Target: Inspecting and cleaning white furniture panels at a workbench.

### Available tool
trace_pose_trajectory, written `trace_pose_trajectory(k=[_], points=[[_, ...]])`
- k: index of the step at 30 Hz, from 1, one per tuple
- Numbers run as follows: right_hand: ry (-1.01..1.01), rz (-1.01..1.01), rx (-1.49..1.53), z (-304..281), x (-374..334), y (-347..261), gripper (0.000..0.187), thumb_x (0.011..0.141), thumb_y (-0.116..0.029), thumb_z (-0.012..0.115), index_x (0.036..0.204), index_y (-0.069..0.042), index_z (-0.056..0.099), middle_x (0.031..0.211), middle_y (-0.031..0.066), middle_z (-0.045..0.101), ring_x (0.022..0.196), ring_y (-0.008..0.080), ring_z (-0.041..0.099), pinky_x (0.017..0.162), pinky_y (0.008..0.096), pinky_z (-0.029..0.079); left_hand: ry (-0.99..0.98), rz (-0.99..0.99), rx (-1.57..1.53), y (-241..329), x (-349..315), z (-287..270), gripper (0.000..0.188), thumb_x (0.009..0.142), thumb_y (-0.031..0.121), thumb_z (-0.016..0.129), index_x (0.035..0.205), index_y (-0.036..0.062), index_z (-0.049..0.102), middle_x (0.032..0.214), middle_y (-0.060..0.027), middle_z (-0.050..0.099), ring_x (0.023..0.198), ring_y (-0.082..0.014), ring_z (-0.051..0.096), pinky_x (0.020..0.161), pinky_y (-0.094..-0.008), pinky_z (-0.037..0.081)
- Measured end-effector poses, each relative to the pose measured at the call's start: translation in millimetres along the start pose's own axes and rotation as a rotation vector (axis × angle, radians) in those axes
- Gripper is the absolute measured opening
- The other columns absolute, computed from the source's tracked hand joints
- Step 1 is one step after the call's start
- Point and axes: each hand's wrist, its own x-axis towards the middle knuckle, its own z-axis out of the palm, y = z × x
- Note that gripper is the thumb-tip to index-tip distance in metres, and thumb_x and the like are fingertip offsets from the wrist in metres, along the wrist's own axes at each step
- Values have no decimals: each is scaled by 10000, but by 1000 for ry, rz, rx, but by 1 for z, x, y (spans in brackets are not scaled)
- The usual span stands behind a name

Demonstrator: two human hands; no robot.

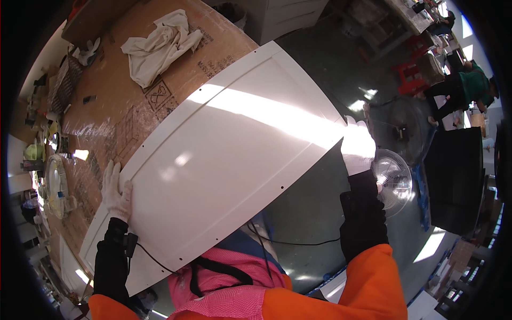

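The white panel (213, 160) lies aslant, partly on the brown-covered table (101, 114), its near side jutting past it. The gloved left grip (117, 196) rests at the panel's left border, thumb spread from the fingers. The gloved right grip (358, 146) is at the right corner; glare hides whether it pinches. A pale cloth (161, 47) lies crumpled beyond the panel; a fan (396, 181) stands just beside the right forearm.

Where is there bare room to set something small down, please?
The brown-covered table has bare room between the crumpled cloth, the white panel and the left hand. The panel's middle looks bare too. Far left is crowded around a round green item; a fan stands near the right hand.
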Motion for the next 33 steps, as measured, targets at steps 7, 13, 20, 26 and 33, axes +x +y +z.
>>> trace_pose_trajectory(k=[7, 13, 20, 26, 33], points=[[-70, 59, -100, 0, -11, -15, 161, 964, -184, 578, 1097, -154, 664, 859, 55, 572, 590, 224, 653, 535, 360, 548, 15, -1, -23, -1, 1, 0, 649, 989, 474, 576, 1514, 98, 508, 1612, -159, 424, 1498, -379, 359, 1234, -491, 269], [-78, 71, -70, 3, -10, -20, 106, 979, -219, 585, 1004, -125, 628, 815, 73, 596, 606, 247, 687, 539, 379, 570, 15, -13, -6, 4, 4, -2, 645, 977, 465, 604, 1500, 97, 522, 1612, -156, 426, 1503, -367, 358, 1233, -476, 275], [-188, 220, -16, 5, 12, -29, 168, 995, -298, 585, 1038, -150, 652, 880, 82, 647, 702, 295, 732, 608, 421, 611, 45, -53, -27, 1, -2, -6, 643, 945, 435, 640, 1491, 112, 535, 1615, -134, 429, 1497, -352, 370, 1217, -496, 291], [-318, 324, -119, 10, 7, -40, 236, 985, -345, 589, 1124, -163, 647, 942, 98, 656, 748, 314, 732, 612, 436, 609, 9, -75, -38, 3, -1, -6, 636, 930, 425, 667, 1487, 142, 544, 1615, -109, 433, 1497, -337, 372, 1215, -492, 287], [-314, 403, -180, 31, 3, -40, 300, 981, -340, 598, 1204, -140, 626, 995, 121, 640, 810, 307, 725, 683, 414, 605, 13, -81, -49, 3, 4, -5, 648, 918, 457, 687, 1479, 159, 557, 1616, -104, 433, 1493, -330, 377, 1200, -496, 305]])
